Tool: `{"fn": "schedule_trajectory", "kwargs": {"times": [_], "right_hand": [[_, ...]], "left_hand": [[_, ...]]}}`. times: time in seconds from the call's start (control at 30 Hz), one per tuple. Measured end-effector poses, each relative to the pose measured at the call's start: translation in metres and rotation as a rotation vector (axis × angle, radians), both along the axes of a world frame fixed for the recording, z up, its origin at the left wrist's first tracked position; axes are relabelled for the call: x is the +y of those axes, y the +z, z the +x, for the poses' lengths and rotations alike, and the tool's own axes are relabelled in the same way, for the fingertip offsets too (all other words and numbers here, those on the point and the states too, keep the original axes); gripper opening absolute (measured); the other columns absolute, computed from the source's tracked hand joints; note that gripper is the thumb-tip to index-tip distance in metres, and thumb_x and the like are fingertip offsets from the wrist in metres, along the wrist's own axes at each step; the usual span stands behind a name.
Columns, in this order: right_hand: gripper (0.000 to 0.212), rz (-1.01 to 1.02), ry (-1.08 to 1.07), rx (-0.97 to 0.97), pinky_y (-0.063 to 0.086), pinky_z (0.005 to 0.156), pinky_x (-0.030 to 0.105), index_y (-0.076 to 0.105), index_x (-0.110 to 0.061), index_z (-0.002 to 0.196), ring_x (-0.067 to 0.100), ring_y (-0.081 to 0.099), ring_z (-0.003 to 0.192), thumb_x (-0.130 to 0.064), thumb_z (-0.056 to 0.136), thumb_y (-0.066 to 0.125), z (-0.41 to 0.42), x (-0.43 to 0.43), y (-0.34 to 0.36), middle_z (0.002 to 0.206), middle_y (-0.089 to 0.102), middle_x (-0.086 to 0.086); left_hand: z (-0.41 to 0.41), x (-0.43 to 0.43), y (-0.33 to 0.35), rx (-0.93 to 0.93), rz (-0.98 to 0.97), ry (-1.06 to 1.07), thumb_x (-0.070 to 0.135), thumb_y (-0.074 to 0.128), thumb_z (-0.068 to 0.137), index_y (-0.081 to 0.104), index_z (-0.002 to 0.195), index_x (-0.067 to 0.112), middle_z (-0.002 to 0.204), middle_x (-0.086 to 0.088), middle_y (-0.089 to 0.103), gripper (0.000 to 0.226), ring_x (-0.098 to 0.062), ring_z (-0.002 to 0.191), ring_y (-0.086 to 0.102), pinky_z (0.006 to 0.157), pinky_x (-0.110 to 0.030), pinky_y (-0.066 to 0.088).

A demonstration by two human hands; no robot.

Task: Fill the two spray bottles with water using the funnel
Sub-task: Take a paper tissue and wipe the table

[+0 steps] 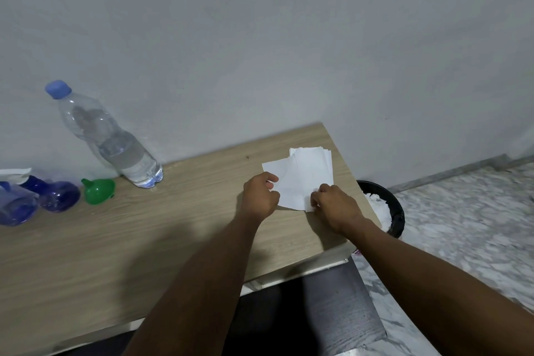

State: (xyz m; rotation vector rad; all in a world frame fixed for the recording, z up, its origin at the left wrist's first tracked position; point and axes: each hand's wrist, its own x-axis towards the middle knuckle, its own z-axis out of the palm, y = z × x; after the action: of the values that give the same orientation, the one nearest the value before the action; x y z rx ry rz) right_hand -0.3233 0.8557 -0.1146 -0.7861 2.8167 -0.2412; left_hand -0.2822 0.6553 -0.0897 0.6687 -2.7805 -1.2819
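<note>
Left hand (260, 196) and right hand (335, 208) pinch white tissues (306, 173) on the table (144, 240).

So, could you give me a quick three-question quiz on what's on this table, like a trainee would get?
1. True or false: the water bottle has its cap on.
2. What do the left hand and right hand pinch? A) a sponge B) white paper sheets C) a cup
3. Fill in: the green funnel lies on its side between the water bottle and the two blue ____.

Key: 1 true. 2 B. 3 spray bottles.
</note>
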Motion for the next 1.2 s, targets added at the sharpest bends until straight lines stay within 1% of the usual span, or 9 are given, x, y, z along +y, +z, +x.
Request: {"fn": "schedule_trajectory", "kwargs": {"times": [0.13,0.3,0.47,0.6,0.73,0.9,1.0,1.1,1.2], "right_hand": [[0.046,-0.036,-0.055,-0.038,0.051,0.079,0.036,0.059,-0.023,0.116,0.022,0.050,0.110,-0.057,0.086,0.062,0.001,0.005,-0.003,0.114,0.056,-0.001],[0.013,-0.055,-0.043,0.033,0.050,0.077,0.036,0.067,-0.024,0.103,0.021,0.050,0.105,-0.026,0.094,0.057,0.000,0.008,-0.010,0.109,0.057,0.001],[0.013,-0.331,-0.191,-0.031,0.051,0.071,0.037,0.065,-0.019,0.095,0.022,0.058,0.087,-0.027,0.094,0.055,-0.004,0.009,-0.010,0.091,0.064,0.001],[0.018,-0.631,-0.422,-0.093,0.038,0.060,0.028,0.058,-0.014,0.086,0.013,0.055,0.070,-0.025,0.098,0.052,-0.011,0.009,0.005,0.075,0.060,-0.003],[0.023,-0.723,-0.549,-0.112,0.036,0.059,0.027,0.058,-0.008,0.085,0.014,0.052,0.068,-0.025,0.099,0.050,-0.019,0.010,0.017,0.073,0.060,0.001],[0.016,-0.541,-0.367,-0.086,0.041,0.063,0.031,0.058,-0.014,0.087,0.019,0.056,0.072,-0.024,0.097,0.051,-0.017,0.013,0.010,0.077,0.063,0.000],[0.015,-0.321,-0.224,-0.107,0.048,0.068,0.034,0.063,-0.012,0.089,0.022,0.058,0.080,-0.022,0.094,0.052,-0.013,0.009,-0.007,0.085,0.065,0.003],[0.015,-0.226,-0.191,-0.070,0.052,0.073,0.037,0.063,-0.015,0.090,0.023,0.057,0.090,-0.023,0.092,0.051,-0.011,0.005,-0.013,0.089,0.062,0.002],[0.020,-0.125,-0.127,-0.091,0.051,0.080,0.038,0.062,-0.018,0.109,0.023,0.051,0.105,-0.027,0.094,0.052,-0.013,0.003,-0.012,0.108,0.058,0.003]], "left_hand": [[0.002,0.005,-0.006,-0.021,-0.007,-0.034,0.002,0.058,0.075,0.071,0.104,0.022,0.096,0.001,0.067,0.037,-0.017,0.091,0.063,0.083,-0.024,0.051],[0.001,0.010,-0.011,-0.030,-0.043,-0.089,0.004,0.057,0.077,0.071,0.107,0.019,0.100,-0.001,0.070,0.036,-0.015,0.089,0.062,0.086,-0.024,0.052],[0.000,0.009,-0.017,-0.087,-0.143,-0.131,0.012,0.054,0.076,0.069,0.107,0.026,0.106,0.006,0.070,0.037,-0.015,0.098,0.060,0.092,-0.032,0.052],[-0.003,0.006,-0.022,-0.125,-0.188,-0.117,0.020,0.052,0.073,0.067,0.104,0.030,0.111,0.007,0.068,0.036,-0.019,0.101,0.063,0.091,-0.036,0.053],[-0.006,-0.001,-0.018,-0.123,-0.219,-0.039,0.012,0.050,0.073,0.068,0.102,0.029,0.113,0.004,0.068,0.038,-0.021,0.100,0.065,0.090,-0.036,0.054],[-0.011,-0.010,-0.003,-0.040,-0.252,0.057,0.004,0.050,0.079,0.070,0.099,0.025,0.108,0.002,0.068,0.035,-0.023,0.096,0.066,0.086,-0.039,0.055],[-0.015,-0.015,0.011,0.023,-0.273,0.138,0.000,0.045,0.081,0.069,0.099,0.025,0.107,0.001,0.064,0.039,-0.024,0.096,0.064,0.084,-0.039,0.055],[-0.018,-0.023,0.021,0.100,-0.295,0.180,-0.002,0.042,0.080,0.069,0.099,0.024,0.108,0.001,0.062,0.041,-0.024,0.096,0.063,0.084,-0.040,0.054],[-0.020,-0.030,0.026,0.148,-0.278,0.194,-0.004,0.044,0.080,0.070,0.101,0.021,0.109,-0.002,0.063,0.042,-0.025,0.099,0.063,0.086,-0.039,0.053]]}}
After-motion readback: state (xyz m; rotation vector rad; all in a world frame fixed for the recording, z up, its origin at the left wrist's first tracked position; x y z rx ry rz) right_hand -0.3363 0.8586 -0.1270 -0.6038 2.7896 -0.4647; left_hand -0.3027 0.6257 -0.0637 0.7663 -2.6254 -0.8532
